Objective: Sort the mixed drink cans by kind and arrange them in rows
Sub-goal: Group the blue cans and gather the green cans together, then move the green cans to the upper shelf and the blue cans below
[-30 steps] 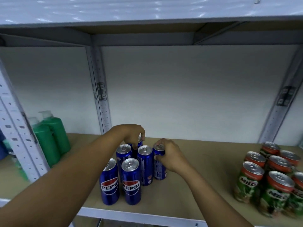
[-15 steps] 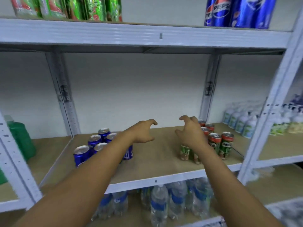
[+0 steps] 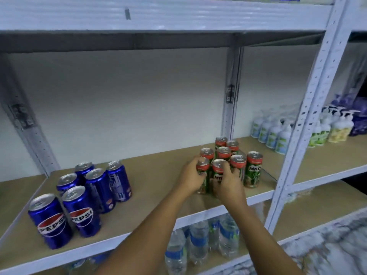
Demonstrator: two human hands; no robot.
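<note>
Several blue Pepsi cans [image 3: 79, 195] stand grouped in two rows at the left of the wooden shelf [image 3: 155, 171]. Several green Milo cans with red tops [image 3: 254, 171] stand clustered at the shelf's right end. My left hand [image 3: 191, 176] grips the front-left Milo can [image 3: 203, 167], fingers curled round its side. My right hand [image 3: 228, 182] grips the Milo can beside it [image 3: 218, 166]. Both cans stand upright on the shelf at the front of the cluster.
A white upright post [image 3: 309, 116] stands just right of the Milo cans. Pump bottles [image 3: 278, 133] fill the neighbouring shelf on the right. Water bottles [image 3: 198, 247] sit on the shelf below. A metal shelf [image 3: 158, 18] runs overhead.
Both hands left the Pepsi cans, crossed the shelf to the right and now grip two front Milo cans. The view swung right with them.
</note>
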